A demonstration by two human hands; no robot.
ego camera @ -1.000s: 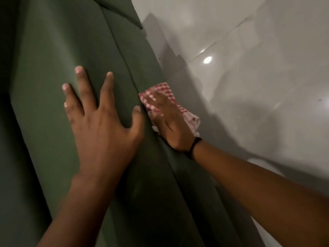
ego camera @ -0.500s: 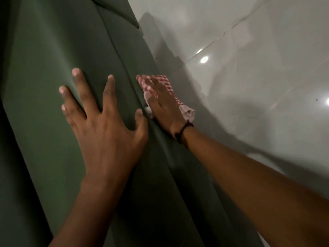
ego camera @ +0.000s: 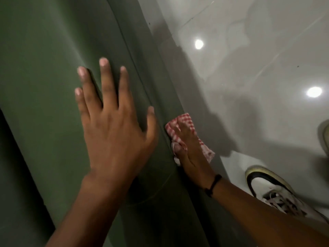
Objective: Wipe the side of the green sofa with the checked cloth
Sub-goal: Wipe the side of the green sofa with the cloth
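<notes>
The green sofa (ego camera: 53,68) fills the left half of the view, its arm top facing me and its side dropping away to the right. My left hand (ego camera: 114,125) lies flat on the arm top with fingers spread, holding nothing. My right hand (ego camera: 191,154) presses the red-and-white checked cloth (ego camera: 185,122) against the sofa's side, just right of the seam. The cloth sticks out above and to the right of my fingers; most of it is hidden under the hand. A black band circles my right wrist.
Glossy pale tiled floor (ego camera: 249,59) spreads to the right, with ceiling lights reflected in it. A white sneaker with a dark stripe (ego camera: 270,189) stands on the floor close to the sofa's base at lower right. Another shoe edge (ego camera: 325,136) shows at the right border.
The view has tilted, bringing the shoes into sight. My right hand slid forward with the cloth, then back and lower along the sofa's side. My left hand stays flat on the arm.
</notes>
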